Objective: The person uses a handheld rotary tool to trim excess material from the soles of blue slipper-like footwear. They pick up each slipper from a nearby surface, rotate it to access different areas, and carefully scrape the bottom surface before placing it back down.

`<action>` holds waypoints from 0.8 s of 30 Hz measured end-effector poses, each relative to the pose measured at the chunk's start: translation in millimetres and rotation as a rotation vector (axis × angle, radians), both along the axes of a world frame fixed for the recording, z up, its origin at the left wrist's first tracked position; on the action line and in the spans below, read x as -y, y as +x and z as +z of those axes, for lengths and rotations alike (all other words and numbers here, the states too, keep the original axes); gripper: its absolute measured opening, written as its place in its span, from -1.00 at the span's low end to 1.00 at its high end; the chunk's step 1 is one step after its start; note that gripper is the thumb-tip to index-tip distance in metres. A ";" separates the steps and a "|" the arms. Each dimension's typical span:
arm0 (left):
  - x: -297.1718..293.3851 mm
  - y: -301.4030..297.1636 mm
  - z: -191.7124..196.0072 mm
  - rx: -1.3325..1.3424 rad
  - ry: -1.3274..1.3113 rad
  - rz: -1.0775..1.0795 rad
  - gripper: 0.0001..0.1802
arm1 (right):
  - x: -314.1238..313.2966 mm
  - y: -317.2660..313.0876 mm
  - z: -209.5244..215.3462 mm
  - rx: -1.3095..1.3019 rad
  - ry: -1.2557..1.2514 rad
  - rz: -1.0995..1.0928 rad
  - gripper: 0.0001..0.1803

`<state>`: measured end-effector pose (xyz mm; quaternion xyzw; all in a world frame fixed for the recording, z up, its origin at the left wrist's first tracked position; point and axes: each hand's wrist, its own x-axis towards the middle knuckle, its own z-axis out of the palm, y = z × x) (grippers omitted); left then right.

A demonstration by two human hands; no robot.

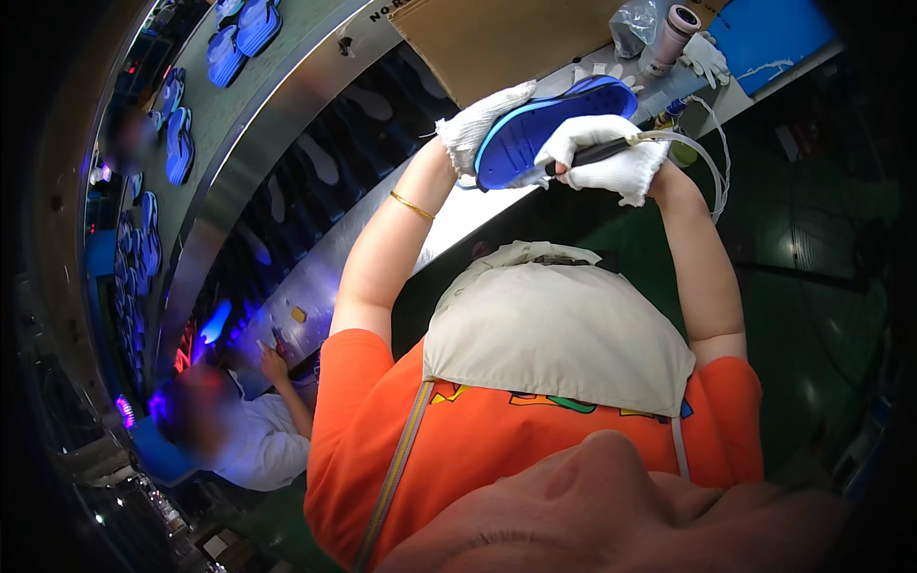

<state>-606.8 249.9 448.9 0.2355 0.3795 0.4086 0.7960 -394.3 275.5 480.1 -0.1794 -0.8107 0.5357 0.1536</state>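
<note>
My left hand (pixel 478 126), in a white knit glove, grips the left edge of a blue sandal (pixel 525 129). The sandal is held tilted above the bench, its dark blue face turned up inside a lighter blue rim. In my right hand (pixel 611 164), also in a white glove with some fingertips bare, is a brush (pixel 600 153) with a dark handle. A clear tube (pixel 702 148) runs from the handle's end and loops down past my wrist. The brush's pale tip lies over the lower edge of the sandal.
Behind the sandal is a cardboard box (pixel 506 48). A pink bottle (pixel 676 36), a plastic bag (pixel 632 29), white gloves (pixel 705 62) and a blue bin (pixel 769 38) stand at far right. Blue sandals (pixel 179 145) line a curved conveyor (pixel 205 110); a co-worker (pixel 258 439) sits lower left.
</note>
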 end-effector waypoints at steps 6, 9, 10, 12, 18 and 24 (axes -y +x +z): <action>-7.1 -4.5 -2.6 -0.086 -0.055 -0.217 -0.49 | -2.6 -3.1 -7.2 0.075 0.194 0.018 -0.89; -9.0 -6.7 -9.2 -0.169 -0.013 -0.198 -0.42 | -10.1 12.5 3.1 0.207 0.159 0.032 -0.86; -10.7 -6.9 -14.6 -0.123 -0.017 -0.205 -0.40 | -10.6 13.5 4.7 0.132 0.096 0.029 -0.86; -7.2 -4.8 -8.0 -0.065 -0.040 -0.273 -0.41 | -5.8 13.3 9.2 -0.060 0.119 0.017 -0.86; -6.5 -11.0 -12.8 -0.133 0.061 -0.086 -0.41 | -12.4 23.9 17.5 0.277 0.135 -0.021 -0.87; 10.6 11.5 -20.2 0.428 0.254 0.162 -0.24 | 18.7 -0.1 -2.9 -0.270 -0.157 -0.258 -0.88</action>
